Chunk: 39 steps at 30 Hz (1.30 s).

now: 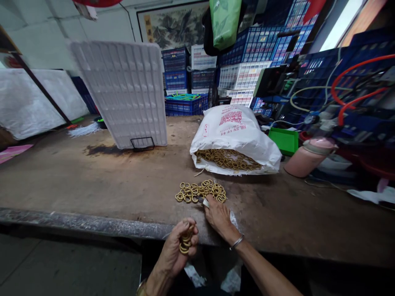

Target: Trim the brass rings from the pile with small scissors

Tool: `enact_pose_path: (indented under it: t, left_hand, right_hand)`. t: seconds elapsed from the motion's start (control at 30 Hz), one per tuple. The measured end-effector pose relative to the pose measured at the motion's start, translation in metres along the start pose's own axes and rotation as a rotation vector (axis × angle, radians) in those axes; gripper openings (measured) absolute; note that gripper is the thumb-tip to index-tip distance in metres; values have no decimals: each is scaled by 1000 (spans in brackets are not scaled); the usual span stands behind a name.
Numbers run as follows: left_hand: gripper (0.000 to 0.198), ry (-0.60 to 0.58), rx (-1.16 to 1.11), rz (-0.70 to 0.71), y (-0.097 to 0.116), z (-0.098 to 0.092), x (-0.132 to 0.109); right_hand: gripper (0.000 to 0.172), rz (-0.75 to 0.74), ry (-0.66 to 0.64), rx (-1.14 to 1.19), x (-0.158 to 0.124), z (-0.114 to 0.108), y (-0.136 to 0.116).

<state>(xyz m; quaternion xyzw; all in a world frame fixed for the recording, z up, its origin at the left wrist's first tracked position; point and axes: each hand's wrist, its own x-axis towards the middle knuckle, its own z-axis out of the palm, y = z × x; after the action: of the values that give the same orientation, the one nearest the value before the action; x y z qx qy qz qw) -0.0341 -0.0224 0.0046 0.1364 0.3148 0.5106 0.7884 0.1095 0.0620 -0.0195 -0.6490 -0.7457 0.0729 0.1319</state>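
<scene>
Several brass-coloured rings (184, 246) lie stacked in my left hand (176, 246), whose fingers curl around them just off the table's front edge. My right hand (218, 214) reaches down to the near side of a loose pile of the same rings (200, 190). Its fingers look closed at the pile, with a small dark and whitish piece (203, 201) at their tips that I cannot identify. Behind the pile, a white woven sack (230, 131) lies on its side, its mouth facing me and full of more rings (226, 159).
On the wooden table (92, 181), a white ribbed plastic panel (123, 94) stands upright in a black wire stand (142, 143). A pink bottle (310, 156) and a green tray (283, 140) are at the right. Stacked crates (243, 78) rise behind.
</scene>
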Motion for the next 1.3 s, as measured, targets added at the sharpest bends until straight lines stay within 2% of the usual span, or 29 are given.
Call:
enact_pose_path:
  t: [0.13,0.27,0.37,0.47,0.67,0.8,0.87,1.03,1.17,1.3]
  left_hand:
    - [21,56,-50,-10,1,1,5]
    - [23,119,-7,10,-2,2,12]
    - [26,166,117,90,-5,5,16]
    - [32,195,300,180,-9,10,18]
    - [29,293,635,234,-10,15,17]
    - [24,226,730,390,-9,15,14]
    - [25,202,736,363,-9,15,12]
    - [31,173,604,84,-11,11,9]
    - [32,118,509,62,-13,7,10]
    - [31,106,461,69,-14,6,9]
  right_hand:
    - [13,-73,1,121,-7,-4,7]
    - [12,-107,-32,411,-20,-12,8]
    - [15,-107,-74,626,-31,-18,3]
    - [19,-110,-149,738,-38,-21,-4]
    - [30,-6,-305,934,-43,-23,-12]
    - [38,56,-327,980,-41,-23,-14]
    - [39,70,-332,987,-40,-20,-13]
    - [29,86,-288,973,-40,-14,-13]
    - [27,62,-284,987,-41,-17,-15]
    - [26,107,-302,1051,-42,-22,-17]
